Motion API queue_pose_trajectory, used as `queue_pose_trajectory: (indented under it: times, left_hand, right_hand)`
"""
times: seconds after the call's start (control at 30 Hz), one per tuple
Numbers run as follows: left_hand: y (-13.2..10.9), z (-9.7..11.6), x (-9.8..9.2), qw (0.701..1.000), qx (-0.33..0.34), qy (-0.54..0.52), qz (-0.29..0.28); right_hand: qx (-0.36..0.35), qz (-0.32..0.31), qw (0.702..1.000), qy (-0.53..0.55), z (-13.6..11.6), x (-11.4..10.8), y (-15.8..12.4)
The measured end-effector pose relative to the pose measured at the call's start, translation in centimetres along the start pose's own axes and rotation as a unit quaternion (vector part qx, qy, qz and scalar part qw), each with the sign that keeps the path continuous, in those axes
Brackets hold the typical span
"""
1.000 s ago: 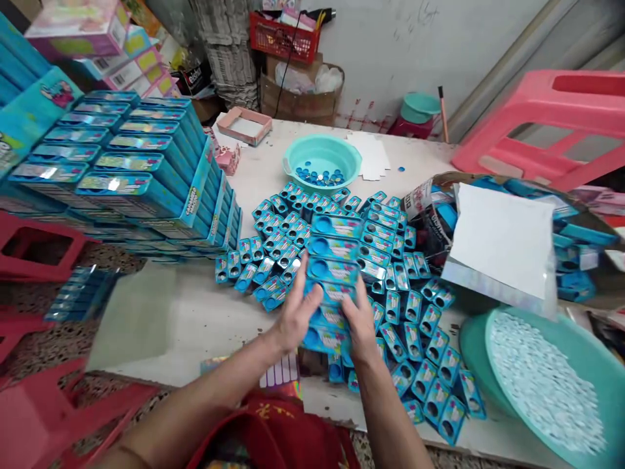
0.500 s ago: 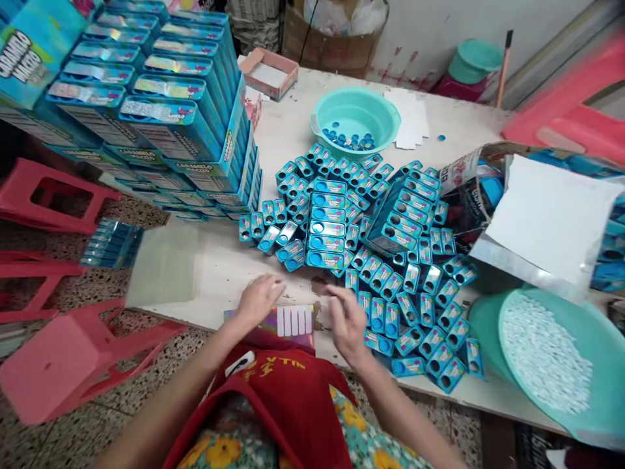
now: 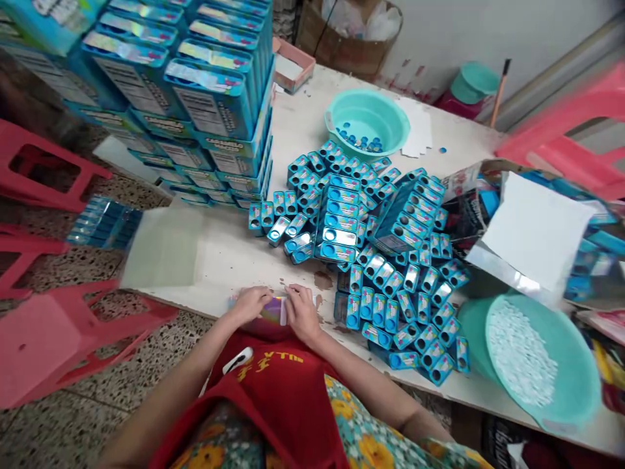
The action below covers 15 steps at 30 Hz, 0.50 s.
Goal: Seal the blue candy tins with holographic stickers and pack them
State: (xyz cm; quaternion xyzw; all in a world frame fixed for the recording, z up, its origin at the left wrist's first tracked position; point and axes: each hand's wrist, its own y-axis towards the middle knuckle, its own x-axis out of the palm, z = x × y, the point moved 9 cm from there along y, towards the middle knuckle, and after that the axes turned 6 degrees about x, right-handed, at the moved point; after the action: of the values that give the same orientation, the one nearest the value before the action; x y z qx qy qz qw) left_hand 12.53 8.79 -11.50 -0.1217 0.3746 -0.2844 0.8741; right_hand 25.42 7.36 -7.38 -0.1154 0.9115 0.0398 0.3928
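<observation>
A flat purple patterned piece [image 3: 274, 311] with pale strips lies at the table's front edge, against the red apron. My left hand [image 3: 251, 305] is closed on its left part, fingertips near the middle. From the other side, my right hand [image 3: 303, 314] bends its fingers down over the pale strips and covers most of them. Both sets of fingers are close together; what the right fingertips pinch is hidden. Just beyond stands a row of blue tins [image 3: 340, 218] with round holes or discs on their tops, among several more loose blue tins [image 3: 385, 277].
Tall stacks of filled blue display boxes [image 3: 209, 98] rise at the left. A turquoise basin [image 3: 368, 120] holds small blue discs. Another basin [image 3: 525, 358], at the right, holds white pieces. White sheets [image 3: 541, 228] lie over a carton. Pink stools [image 3: 43, 345] stand at left.
Both hands have come together over the purple piece; the right hand moved left and down onto the strips. The head view has shifted slightly.
</observation>
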Motion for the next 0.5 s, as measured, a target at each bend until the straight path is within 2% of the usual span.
queue_pose_trajectory:
  times: [0.2, 0.3, 0.5]
  left_hand:
    - [-0.2, -0.1, -0.3, 1.0, -0.013, -0.005, 0.003]
    - [-0.2, -0.2, -0.3, 1.0, -0.02, -0.006, 0.003]
    - [0.5, -1.2, 0.3, 0.999, -0.034, -0.014, 0.008]
  right_hand:
    - [-0.041, -0.071, 0.989, -0.126, -1.2, 2.4, -0.9]
    - [-0.083, -0.099, 0.977, -0.167, -1.7, 3.1, -1.7]
    - [-0.134, -0.114, 0.97, -0.166, -2.5, 2.9, -2.2]
